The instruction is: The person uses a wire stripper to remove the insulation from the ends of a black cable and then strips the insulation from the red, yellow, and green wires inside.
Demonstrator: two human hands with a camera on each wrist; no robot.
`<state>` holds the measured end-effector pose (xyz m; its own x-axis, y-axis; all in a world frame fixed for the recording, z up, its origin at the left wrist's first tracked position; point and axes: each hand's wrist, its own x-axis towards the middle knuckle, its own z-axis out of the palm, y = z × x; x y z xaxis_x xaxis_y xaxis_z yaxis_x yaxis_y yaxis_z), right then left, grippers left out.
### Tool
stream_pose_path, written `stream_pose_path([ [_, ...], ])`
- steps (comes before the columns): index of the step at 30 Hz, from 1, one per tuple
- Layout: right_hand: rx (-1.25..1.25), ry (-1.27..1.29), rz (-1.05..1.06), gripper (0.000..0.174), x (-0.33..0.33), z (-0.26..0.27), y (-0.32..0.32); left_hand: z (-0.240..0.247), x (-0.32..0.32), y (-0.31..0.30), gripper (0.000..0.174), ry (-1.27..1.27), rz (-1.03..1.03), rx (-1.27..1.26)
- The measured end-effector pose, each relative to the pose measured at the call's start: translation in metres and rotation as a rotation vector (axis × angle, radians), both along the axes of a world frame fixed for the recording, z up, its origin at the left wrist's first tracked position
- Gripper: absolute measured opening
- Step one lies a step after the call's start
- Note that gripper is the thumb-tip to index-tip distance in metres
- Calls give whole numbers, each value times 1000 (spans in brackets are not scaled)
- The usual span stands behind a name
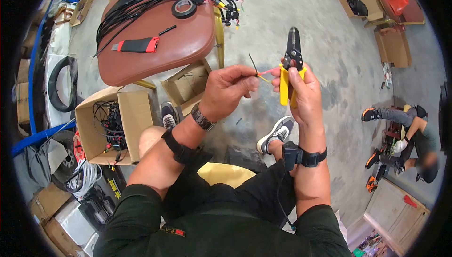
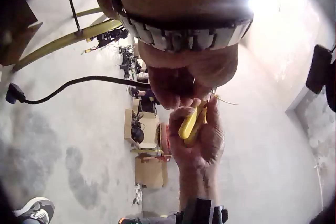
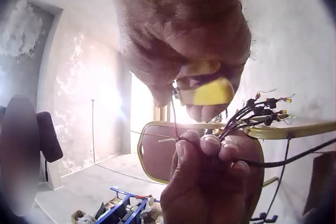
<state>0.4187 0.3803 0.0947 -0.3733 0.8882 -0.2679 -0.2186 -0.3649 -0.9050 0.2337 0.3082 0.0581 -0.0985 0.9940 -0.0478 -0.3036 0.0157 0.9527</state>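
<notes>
My left hand point(image 1: 228, 92) pinches the end of a black cable point(image 2: 79, 80), whose thin colored wires stick out past the fingertips. A yellow wire point(image 1: 263, 78) points free, and a red wire point(image 3: 175, 116) spans the short gap to the other hand. In my right hand point(image 1: 308, 94) is a wire stripper point(image 1: 284, 86) with yellow handles, its black head pointing away from me. The red wire meets the tool beside the right fingers, where the fingers partly hide the contact. Seen from the right wrist, the left fingers point(image 3: 210, 145) bunch closely below the yellow handle.
A brown chair seat point(image 1: 183, 54) at front left bears a bundle of black cables point(image 1: 155, 3), black tape point(image 1: 183, 8) and a red-black utility knife point(image 1: 136, 45). Cardboard boxes point(image 1: 96, 130) stand beside it. Another person point(image 1: 419, 134) sits at the far right.
</notes>
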Motion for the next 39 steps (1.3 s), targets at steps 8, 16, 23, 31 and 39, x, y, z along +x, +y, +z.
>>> stream_pose_path([
  [8,59,-226,282,35,15,-2,-15,-4,-14,8,18,-33,211,-6],
  [16,93,-215,331,35,6,-8,-20,0,-12,9,12,-63,261,-17],
  [23,152,-284,396,39,5,-6,-25,-4,-12,8,14,-46,207,17],
  [31,181,-346,409,41,4,-6,-26,-2,-12,7,10,-17,186,-35],
  [39,220,-388,371,44,-1,-6,-31,-2,-13,5,10,-14,170,-66],
])
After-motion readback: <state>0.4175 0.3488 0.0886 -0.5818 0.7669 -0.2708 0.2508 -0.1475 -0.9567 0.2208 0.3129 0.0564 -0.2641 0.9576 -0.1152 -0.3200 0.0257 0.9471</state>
